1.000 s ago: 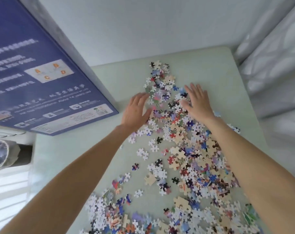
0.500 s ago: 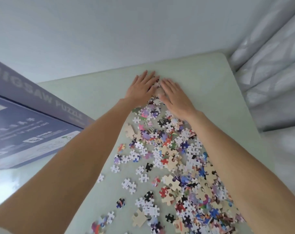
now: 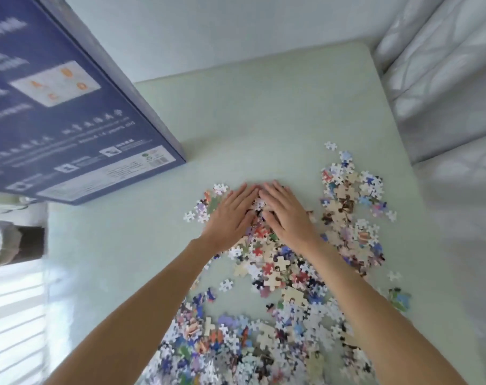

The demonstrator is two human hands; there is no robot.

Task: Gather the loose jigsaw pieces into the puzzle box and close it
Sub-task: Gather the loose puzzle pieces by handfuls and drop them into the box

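**Two flat hands on the heap, nothing boxed yet**

Found the left hand (image 3: 230, 215) and the right hand (image 3: 286, 215) laid palm down side by side on the far end of the jigsaw pieces (image 3: 278, 269). Noted fingers straight and closed together on both, fingertips meeting toward twelve o'clock like a plough. Saw nothing pinched and nothing lifted.

Traced the pieces across the pale green table (image 3: 264, 112): thickest from the middle down to six o'clock, with a separate clump (image 3: 350, 207) out at three o'clock. Spotted a few strays (image 3: 197, 215) just beside the left hand at nine o'clock. Placed the puzzle box (image 3: 69, 112) at ten o'clock, well apart from the hands, showing its blue printed face. Could not tell whether open or shut, nor where its opening lay.

Judged the step as raking the spread into one pile, with all of the boxing and closing left to do.

Weighed the risks:
- Could lose pieces at three o'clock, where the clump sat near the table edge beside the white bedding (image 3: 445, 79); a wide sweep would push them off.
- Could leave the strays at nine o'clock behind, since flat palms slide over thin card.
- Could buckle or bend pieces by pressing down while dragging.

Read little on the box: made out "years old" in white on a lower line, with a number before it too blurred to trust. Picked out orange letters on a pale panel and a small green mark near the bottom corner, plus rows of other white print, none of it legible.
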